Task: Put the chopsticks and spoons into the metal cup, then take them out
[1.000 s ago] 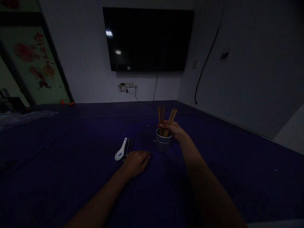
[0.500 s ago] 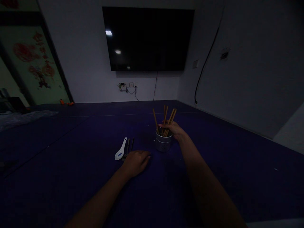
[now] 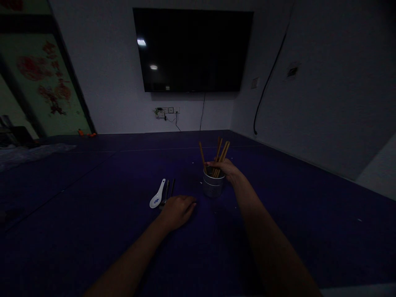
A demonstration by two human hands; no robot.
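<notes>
Wooden chopsticks [image 3: 223,152] stand in a round light grey cup [image 3: 213,188], with one chopstick [image 3: 202,156] leaning left, apart from the others. My right hand [image 3: 228,168] is at the cup's right rim, thumb across the front and fingers partly hidden behind the sticks; it is closed around chopsticks. My left hand [image 3: 178,210] lies palm down on the dark blue mat [image 3: 198,251], its fingers loosely laid out and holding nothing. Just beyond it are a white spoon [image 3: 158,196] with a blue mark and two thin dark utensils [image 3: 169,189], their lower ends partly hidden by the hand.
A large black television [image 3: 196,49] hangs on the far wall, above sockets and cables [image 3: 168,112]. Clear plastic sheeting [image 3: 37,152] lies at the far left, near small orange objects [image 3: 86,134]. A black cable [image 3: 267,82] runs down the right wall.
The upright chopsticks beside my right thumb have tilted to the right, closer to the rest of the bundle. My left hand, the cup and the spoon stay where they were.
</notes>
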